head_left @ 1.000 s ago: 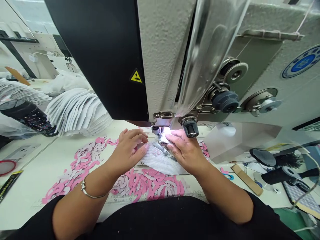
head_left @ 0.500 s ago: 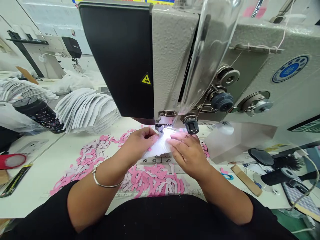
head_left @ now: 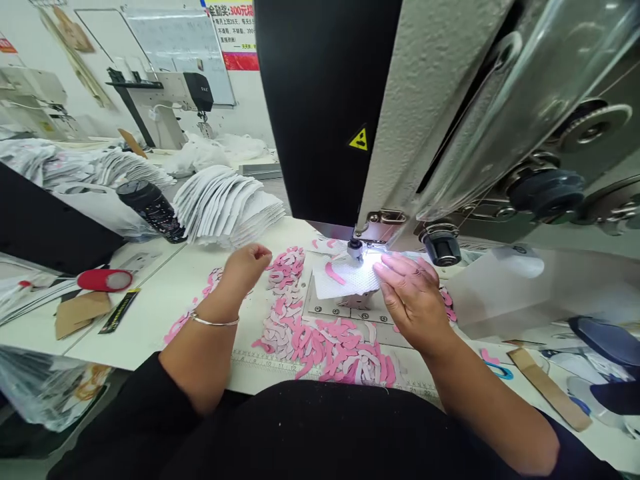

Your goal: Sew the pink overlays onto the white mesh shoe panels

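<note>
Near edge: ruler strip (head_left: 267, 365) along the table, loose pink and white scraps (head_left: 330, 350) heaped just beyond it.

Left hand (head_left: 243, 273): off the work, over the table beside the left-hand scraps. Fingers curled, thumb and fingertips pressed together. Can't tell if a small bit is pinched in there.

Right hand (head_left: 415, 297): fingers extended, laid flat on the right side of the white mesh piece (head_left: 357, 280). No pinch visible. Piece sits on the machine bed, far edge at the presser foot (head_left: 355, 252) under the lamp. Pink strip (head_left: 334, 273) lies on it, just left of the foot. Can't see whether the needle is in the cloth.

My read: stitching setup, one-handed hold on the piece at the foot. Next move calls for keeping it flat and square, strip not shifting, fingertips clear of the needle.

Beyond: sewing machine (head_left: 430, 87) overhead, stack of white pieces (head_left: 225, 210) and black bottle (head_left: 153, 210) back left, another machine (head_left: 165, 100) near the wall.

Vs half a second ago: left hand was on the piece, now well apart from it. Strip now in plain sight. Right hand still on the piece. View swung left, so more wall shows.
</note>
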`<act>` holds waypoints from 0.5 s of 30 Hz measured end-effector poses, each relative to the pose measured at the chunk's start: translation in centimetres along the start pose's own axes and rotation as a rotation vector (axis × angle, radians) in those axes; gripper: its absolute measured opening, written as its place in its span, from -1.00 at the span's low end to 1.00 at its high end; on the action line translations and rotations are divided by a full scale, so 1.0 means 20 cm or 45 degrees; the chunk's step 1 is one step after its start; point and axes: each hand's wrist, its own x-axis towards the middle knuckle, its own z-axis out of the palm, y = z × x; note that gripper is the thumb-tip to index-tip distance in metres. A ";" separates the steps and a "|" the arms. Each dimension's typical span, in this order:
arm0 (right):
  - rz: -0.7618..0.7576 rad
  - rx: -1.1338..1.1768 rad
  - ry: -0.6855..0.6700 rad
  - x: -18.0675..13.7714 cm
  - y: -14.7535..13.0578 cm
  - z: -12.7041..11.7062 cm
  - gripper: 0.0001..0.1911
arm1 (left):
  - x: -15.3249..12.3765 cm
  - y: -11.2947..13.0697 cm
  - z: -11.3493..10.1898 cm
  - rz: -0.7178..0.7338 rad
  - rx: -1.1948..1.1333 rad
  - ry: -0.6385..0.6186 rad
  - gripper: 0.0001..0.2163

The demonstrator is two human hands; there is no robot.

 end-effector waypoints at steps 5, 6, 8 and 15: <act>-0.019 0.019 0.050 0.00 0.00 0.02 -0.61 | 0.09 -0.13 0.18 0.084 0.234 -0.149 -0.79; -0.022 0.022 0.068 -0.01 0.00 0.02 -0.61 | 0.11 -0.14 0.21 0.118 0.280 -0.151 -0.77; -0.030 0.027 0.093 -0.01 0.01 0.03 -0.60 | 0.13 -0.15 0.25 0.192 0.362 -0.148 -0.77; -0.053 0.038 0.110 -0.01 0.02 0.04 -0.58 | 0.15 -0.17 0.26 0.385 0.498 -0.174 -0.78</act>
